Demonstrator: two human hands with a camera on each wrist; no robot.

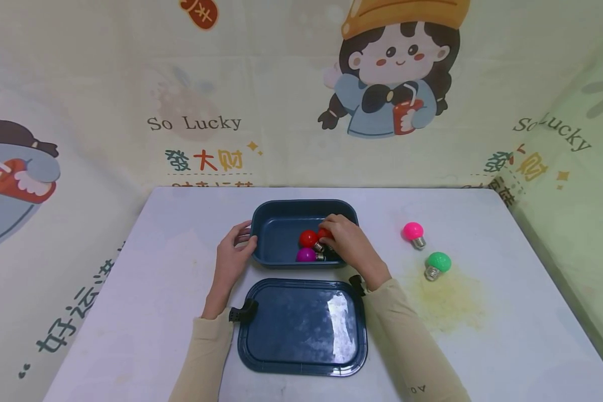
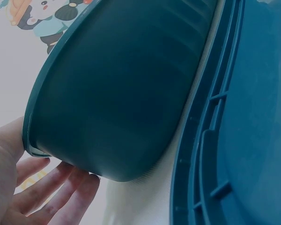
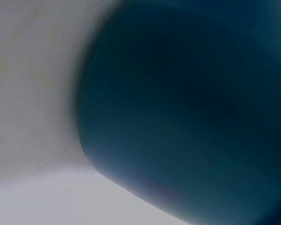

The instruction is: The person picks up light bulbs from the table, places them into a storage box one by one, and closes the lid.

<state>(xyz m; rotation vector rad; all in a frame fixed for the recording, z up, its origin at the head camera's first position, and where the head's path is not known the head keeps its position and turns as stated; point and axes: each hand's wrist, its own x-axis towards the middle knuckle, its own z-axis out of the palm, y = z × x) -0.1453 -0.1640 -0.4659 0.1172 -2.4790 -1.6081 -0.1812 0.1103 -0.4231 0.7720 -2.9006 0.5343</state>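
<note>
A dark blue plastic box (image 1: 276,240) stands lidless on the table, with light bulbs lying in its right half. My left hand (image 1: 235,248) holds the box's left end, thumb at the rim and fingers (image 2: 61,187) against the outside. Over the right side, my right hand (image 1: 349,240) reaches in and pinches a red bulb (image 1: 324,233), partly hidden by the fingers. Beside it lie another red bulb (image 1: 309,239) and a purple bulb (image 1: 306,255). The right wrist view shows only the blurred box wall (image 3: 178,117); that hand is out of its sight.
A dark blue lid (image 1: 296,329) lies flat in front of the box, beneath the forearms. To the right on the white table (image 1: 130,312) are a pink bulb (image 1: 413,231) and a green bulb (image 1: 438,262). A printed cloth (image 1: 281,100) hangs behind.
</note>
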